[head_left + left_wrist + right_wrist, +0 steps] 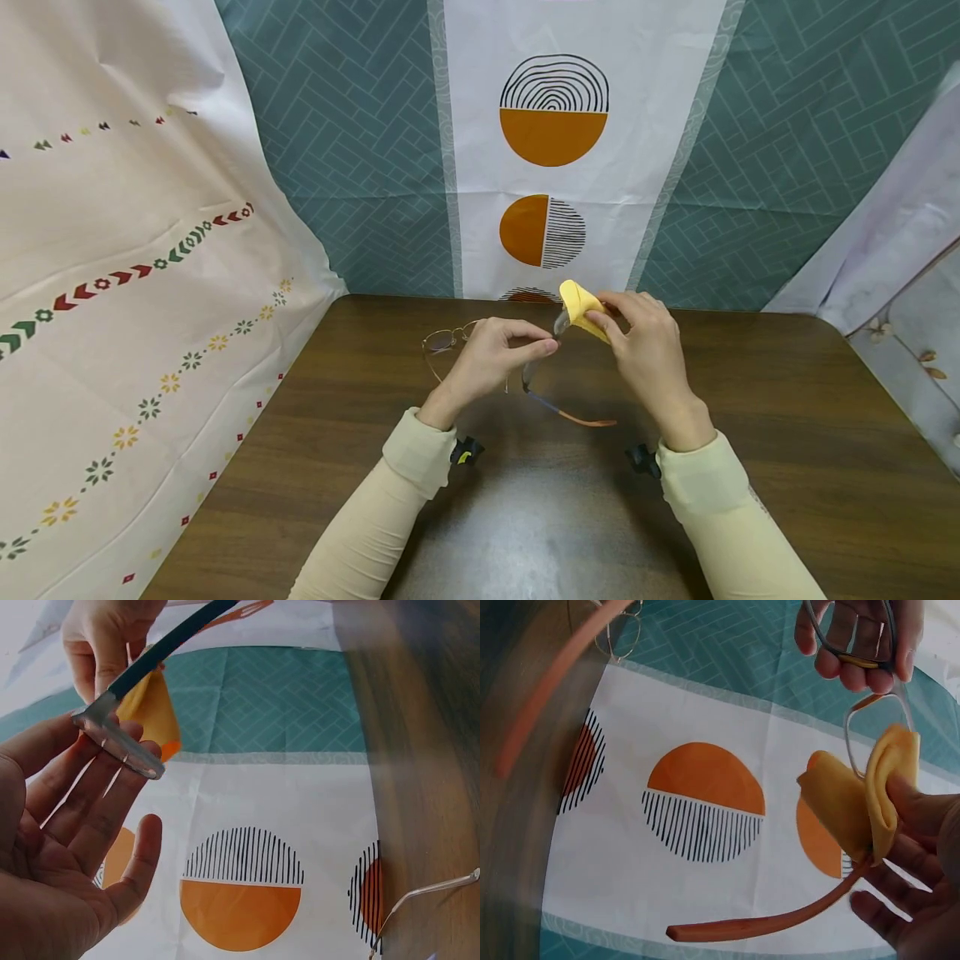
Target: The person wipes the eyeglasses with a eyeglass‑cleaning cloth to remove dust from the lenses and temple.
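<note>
My left hand pinches the front of a pair of eyeglasses between thumb and fingertips, above the table. Their temples are blue and orange. With my right hand I hold a folded yellow cloth at the other side of the glasses. In the right wrist view the cloth wraps the hinge end, with one lens rim showing above it and an orange temple sticking out below. The left wrist view shows the rim of the eyeglasses edge-on at my fingertips.
A second pair of glasses with thin gold rims lies on the brown wooden table, partly behind my left hand. A patterned curtain hangs along the back edge, and a white printed cloth on the left.
</note>
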`<state>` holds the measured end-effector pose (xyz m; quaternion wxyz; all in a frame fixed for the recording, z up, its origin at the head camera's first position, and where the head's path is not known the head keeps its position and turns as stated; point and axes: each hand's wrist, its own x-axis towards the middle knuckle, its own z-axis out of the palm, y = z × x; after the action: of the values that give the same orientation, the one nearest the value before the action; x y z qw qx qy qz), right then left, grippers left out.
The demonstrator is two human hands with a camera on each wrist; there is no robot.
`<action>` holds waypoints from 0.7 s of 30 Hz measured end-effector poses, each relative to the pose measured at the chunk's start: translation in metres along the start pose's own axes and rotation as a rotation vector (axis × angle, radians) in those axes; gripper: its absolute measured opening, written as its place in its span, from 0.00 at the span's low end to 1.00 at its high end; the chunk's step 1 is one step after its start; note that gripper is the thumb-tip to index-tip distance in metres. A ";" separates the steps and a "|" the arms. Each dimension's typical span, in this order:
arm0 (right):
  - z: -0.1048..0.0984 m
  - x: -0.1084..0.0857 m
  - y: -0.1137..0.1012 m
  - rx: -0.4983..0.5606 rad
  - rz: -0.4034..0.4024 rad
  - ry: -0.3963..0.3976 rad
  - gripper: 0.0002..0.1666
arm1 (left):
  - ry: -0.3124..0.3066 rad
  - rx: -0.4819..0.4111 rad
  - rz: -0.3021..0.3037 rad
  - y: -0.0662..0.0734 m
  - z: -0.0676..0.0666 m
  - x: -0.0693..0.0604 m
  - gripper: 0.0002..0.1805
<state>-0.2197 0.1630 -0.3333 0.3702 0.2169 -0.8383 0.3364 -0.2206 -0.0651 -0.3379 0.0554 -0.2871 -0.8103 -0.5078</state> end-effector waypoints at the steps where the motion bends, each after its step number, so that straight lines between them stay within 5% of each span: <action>1: 0.000 0.000 0.000 -0.013 -0.011 0.006 0.15 | 0.005 0.011 0.005 0.000 0.000 0.000 0.09; 21: 0.001 0.000 0.008 -0.065 -0.078 0.114 0.10 | 0.218 -0.091 0.062 -0.002 -0.009 0.000 0.08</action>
<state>-0.2254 0.1678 -0.3376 0.4370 0.2179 -0.8172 0.3060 -0.2233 -0.0728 -0.3350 0.1456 -0.2573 -0.7663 -0.5704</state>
